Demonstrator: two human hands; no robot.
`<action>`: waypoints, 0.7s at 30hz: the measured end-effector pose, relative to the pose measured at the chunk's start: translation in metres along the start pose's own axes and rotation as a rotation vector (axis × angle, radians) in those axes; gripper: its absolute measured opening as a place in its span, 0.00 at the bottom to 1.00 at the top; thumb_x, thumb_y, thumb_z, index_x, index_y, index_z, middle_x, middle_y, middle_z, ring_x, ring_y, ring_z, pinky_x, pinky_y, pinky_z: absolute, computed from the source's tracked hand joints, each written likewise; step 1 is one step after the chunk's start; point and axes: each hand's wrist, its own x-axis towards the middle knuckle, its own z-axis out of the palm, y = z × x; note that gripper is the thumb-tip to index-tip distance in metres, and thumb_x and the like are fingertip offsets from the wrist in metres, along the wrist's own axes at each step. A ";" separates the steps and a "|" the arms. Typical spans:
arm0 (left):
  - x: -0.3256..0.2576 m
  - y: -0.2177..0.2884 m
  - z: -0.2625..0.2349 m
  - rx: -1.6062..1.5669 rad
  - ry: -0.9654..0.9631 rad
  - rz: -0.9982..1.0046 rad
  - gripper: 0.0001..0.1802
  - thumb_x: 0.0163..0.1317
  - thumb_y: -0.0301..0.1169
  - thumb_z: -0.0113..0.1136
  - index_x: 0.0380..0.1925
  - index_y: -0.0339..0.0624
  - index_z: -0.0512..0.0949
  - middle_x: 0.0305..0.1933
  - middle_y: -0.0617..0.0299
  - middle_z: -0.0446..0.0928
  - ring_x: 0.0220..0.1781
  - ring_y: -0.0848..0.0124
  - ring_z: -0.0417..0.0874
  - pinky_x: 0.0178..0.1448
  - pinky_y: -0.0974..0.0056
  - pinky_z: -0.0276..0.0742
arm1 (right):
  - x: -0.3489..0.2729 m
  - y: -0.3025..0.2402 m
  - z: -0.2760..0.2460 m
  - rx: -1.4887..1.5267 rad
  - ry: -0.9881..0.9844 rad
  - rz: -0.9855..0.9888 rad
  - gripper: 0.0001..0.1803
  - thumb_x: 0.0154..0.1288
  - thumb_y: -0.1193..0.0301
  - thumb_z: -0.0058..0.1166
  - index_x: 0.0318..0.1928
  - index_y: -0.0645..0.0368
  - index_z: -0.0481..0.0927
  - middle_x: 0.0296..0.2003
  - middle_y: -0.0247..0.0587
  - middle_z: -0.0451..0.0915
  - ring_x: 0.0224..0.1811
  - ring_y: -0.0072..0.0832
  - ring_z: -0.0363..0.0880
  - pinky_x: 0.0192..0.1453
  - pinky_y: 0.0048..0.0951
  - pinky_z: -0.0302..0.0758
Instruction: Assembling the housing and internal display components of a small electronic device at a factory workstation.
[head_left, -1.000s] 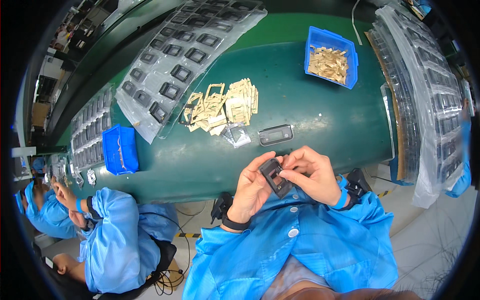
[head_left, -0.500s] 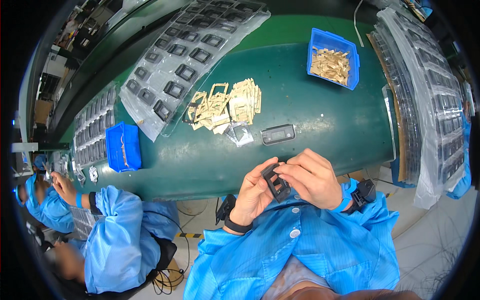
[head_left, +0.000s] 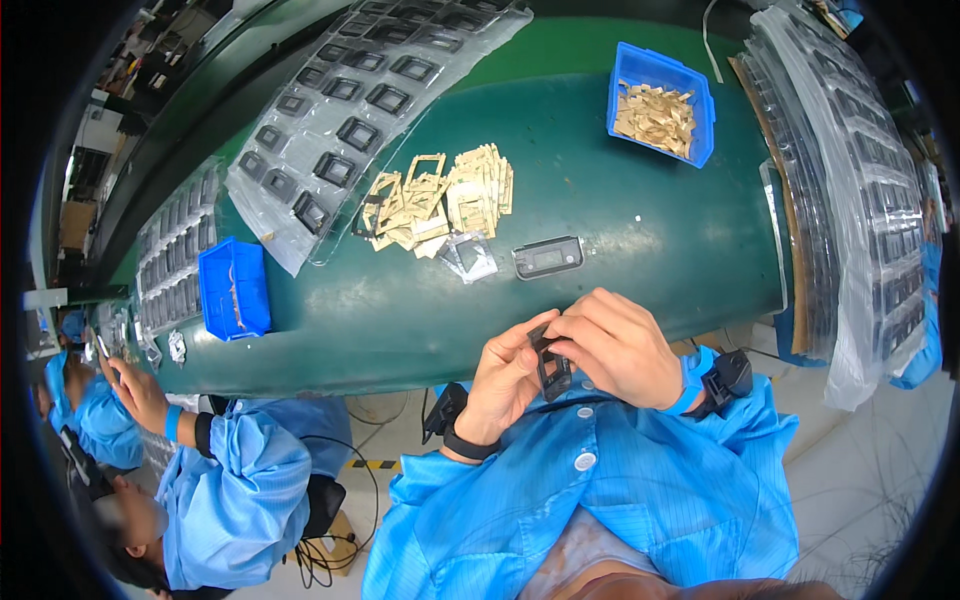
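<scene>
Turned since a second ago, the black frame (head_left: 553, 373) now shows me more of its edge, and its opening looks narrower. It sits between my two hands, in front of my blue coat (head_left: 590, 490) and just off the near edge of the bench (head_left: 400, 335). My left hand (head_left: 503, 387) holds it along its left side, thumb and fingers closed on it. My right hand (head_left: 625, 350) is bunched over its upper right part, fingers drawn close together and touching it; I cannot tell whether they pinch the frame itself or some small piece. My right fingers hide its upper corner, and the tips of that hand are hard to make out. Beyond my hands, a dark rectangular housing (head_left: 548, 258) lies on the bench near a pile of cream frames (head_left: 482, 190). The clear tray (head_left: 318, 125) is cut off at the top.
</scene>
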 end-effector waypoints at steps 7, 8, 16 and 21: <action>0.001 0.000 -0.001 0.107 0.038 -0.040 0.34 0.63 0.37 0.71 0.66 0.33 0.72 0.60 0.52 0.80 0.58 0.63 0.82 0.60 0.55 0.83 | 0.000 0.005 -0.006 0.057 -0.038 0.026 0.10 0.52 0.78 0.69 0.35 0.62 0.82 0.32 0.40 0.79 0.33 0.39 0.79 0.35 0.35 0.76; 0.001 0.000 -0.001 0.125 0.046 -0.044 0.34 0.63 0.36 0.71 0.66 0.33 0.73 0.60 0.52 0.80 0.58 0.64 0.82 0.60 0.55 0.83 | -0.001 0.006 -0.006 0.056 -0.037 0.030 0.10 0.52 0.78 0.69 0.35 0.62 0.82 0.32 0.40 0.79 0.33 0.39 0.79 0.35 0.35 0.76; 0.002 -0.003 -0.001 0.112 0.067 0.048 0.33 0.59 0.35 0.75 0.64 0.36 0.76 0.60 0.53 0.80 0.61 0.65 0.81 0.63 0.55 0.79 | -0.004 0.008 -0.006 0.120 0.117 0.093 0.09 0.54 0.76 0.69 0.35 0.61 0.83 0.33 0.41 0.80 0.37 0.38 0.81 0.40 0.36 0.78; 0.001 -0.007 -0.004 0.084 0.070 0.072 0.33 0.57 0.32 0.76 0.64 0.40 0.77 0.60 0.55 0.80 0.61 0.66 0.80 0.64 0.55 0.78 | -0.010 0.007 -0.004 0.100 0.111 0.180 0.10 0.54 0.75 0.69 0.37 0.62 0.84 0.34 0.41 0.82 0.39 0.40 0.82 0.43 0.37 0.80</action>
